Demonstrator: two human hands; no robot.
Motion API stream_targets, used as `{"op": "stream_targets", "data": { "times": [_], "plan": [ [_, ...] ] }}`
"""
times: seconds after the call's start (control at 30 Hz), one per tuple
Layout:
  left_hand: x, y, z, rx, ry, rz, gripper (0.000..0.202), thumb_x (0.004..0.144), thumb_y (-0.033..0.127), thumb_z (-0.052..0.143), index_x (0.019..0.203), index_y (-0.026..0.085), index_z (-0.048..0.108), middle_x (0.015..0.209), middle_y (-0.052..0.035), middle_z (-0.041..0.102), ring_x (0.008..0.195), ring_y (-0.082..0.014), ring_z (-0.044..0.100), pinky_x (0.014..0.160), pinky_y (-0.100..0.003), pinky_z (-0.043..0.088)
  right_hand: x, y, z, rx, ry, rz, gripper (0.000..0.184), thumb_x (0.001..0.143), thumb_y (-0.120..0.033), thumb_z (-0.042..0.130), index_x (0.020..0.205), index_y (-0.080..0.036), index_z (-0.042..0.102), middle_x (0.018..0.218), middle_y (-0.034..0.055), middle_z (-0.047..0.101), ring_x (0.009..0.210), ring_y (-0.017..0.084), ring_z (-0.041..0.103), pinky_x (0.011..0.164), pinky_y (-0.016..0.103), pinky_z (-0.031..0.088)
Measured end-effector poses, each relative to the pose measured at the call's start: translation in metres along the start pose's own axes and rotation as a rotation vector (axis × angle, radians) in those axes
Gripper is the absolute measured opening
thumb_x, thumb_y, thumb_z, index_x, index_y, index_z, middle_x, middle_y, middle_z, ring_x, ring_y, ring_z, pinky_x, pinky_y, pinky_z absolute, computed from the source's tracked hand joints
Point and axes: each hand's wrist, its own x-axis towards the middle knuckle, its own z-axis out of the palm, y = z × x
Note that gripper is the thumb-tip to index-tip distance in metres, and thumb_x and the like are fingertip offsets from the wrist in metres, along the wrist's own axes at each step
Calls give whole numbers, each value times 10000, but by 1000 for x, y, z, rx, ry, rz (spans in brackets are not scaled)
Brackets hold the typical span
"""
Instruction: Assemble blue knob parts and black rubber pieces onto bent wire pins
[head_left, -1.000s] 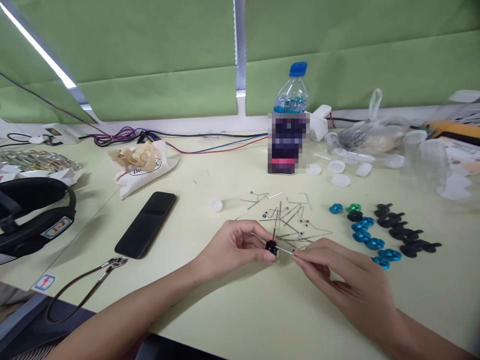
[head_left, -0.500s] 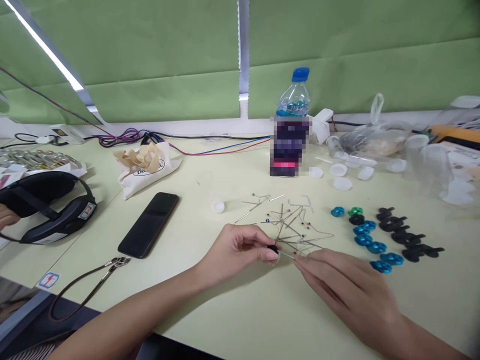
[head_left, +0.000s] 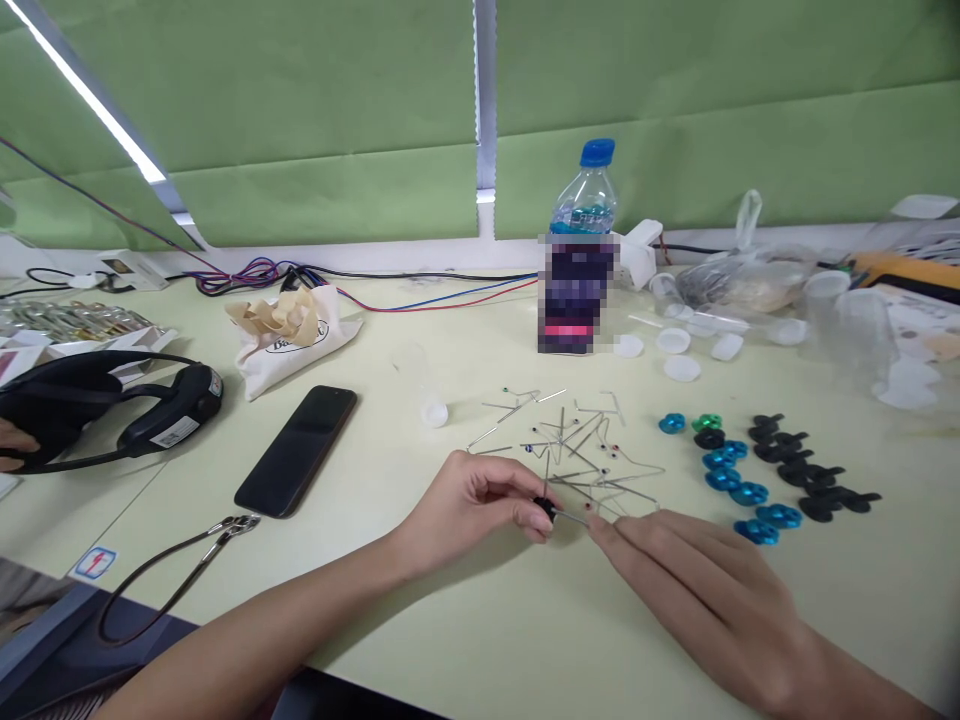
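My left hand pinches a small black round part just above the table, near its front middle. My right hand pinches a thin metal pin whose tip meets the black part. Right behind both hands lies a loose heap of metal pins with small coloured heads. To the right of the heap sit several blue metal rings, one green ring and several black flat pieces.
A black phone lies left of my hands, with a metal clip on a cord near the front edge. Behind are a cloth pouch, a water bottle, white caps and clear tubes. Another person's hand holds a black headset at far left.
My hands have stayed almost in place, dropping slightly toward the table with the black part and pin. At the left, the black headset has been slid to the right.
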Motion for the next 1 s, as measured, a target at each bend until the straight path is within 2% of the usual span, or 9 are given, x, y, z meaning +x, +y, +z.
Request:
{"op": "stream_targets", "data": {
  "times": [0.1,0.2,0.33,0.43,0.57,0.67,0.83,0.93,1.0],
  "plan": [
    [1,-1,0,16,-4,0,122,773,143,671,867,117,745,709,-55,724,669,-164,691,707,-281,566,-2,0,0,1,9,-7,398,883,-48,398,1250,-134,527,850,101,700,791,228,655,666,357,535],
    [1,-3,-1,45,-11,27,120,775,143,669,865,123,746,752,-63,730,684,-169,688,720,-293,566,-4,-1,5,20,9,90,350,888,-57,422,1174,-192,571,836,62,692,747,197,648,627,318,512],
    [2,-3,-3,113,-37,84,127,782,136,660,881,132,740,846,-73,736,770,-180,688,771,-308,561,3,-5,9,230,-73,426,201,916,-162,451,907,-230,639,730,15,644,574,132,573,484,255,421],
    [2,-3,-4,179,-62,132,129,794,139,650,893,136,734,878,-75,734,805,-181,687,784,-308,556,15,-6,8,491,-142,714,199,898,-291,510,761,-229,641,631,-4,581,538,122,513,469,239,385],
    [3,-2,-6,288,-83,213,136,811,168,646,916,137,726,903,-78,730,826,-170,681,793,-288,543,25,-2,5,898,-237,1078,254,834,-409,576,691,-204,621,557,-34,485,472,90,408,434,217,331],
    [2,-1,-6,374,-93,247,163,810,219,656,932,132,720,912,-81,728,828,-163,671,781,-267,532,27,1,6,1166,-288,1258,295,790,-448,619,667,-181,593,489,-68,401,430,58,318,410,190,255],
    [-1,0,0,484,-91,269,158,832,173,592,920,122,713,868,-74,717,762,-143,644,706,-240,510,28,1,8,1271,-300,1353,322,765,-466,644,662,-167,579,485,-75,400,428,47,291,406,180,203],
    [-1,0,2,459,-63,222,150,828,178,588,891,129,716,842,-66,713,739,-137,631,681,-234,499,27,0,9,1237,-272,1321,293,795,-438,628,691,-166,595,514,-61,447,441,51,371,412,171,279],
    [0,-1,2,367,-50,144,143,825,199,600,865,124,715,832,-67,708,738,-140,627,690,-240,503,25,-1,9,1163,-204,1245,261,833,-431,585,808,-175,628,570,-38,513,475,76,462,443,192,379]
  ]
}}
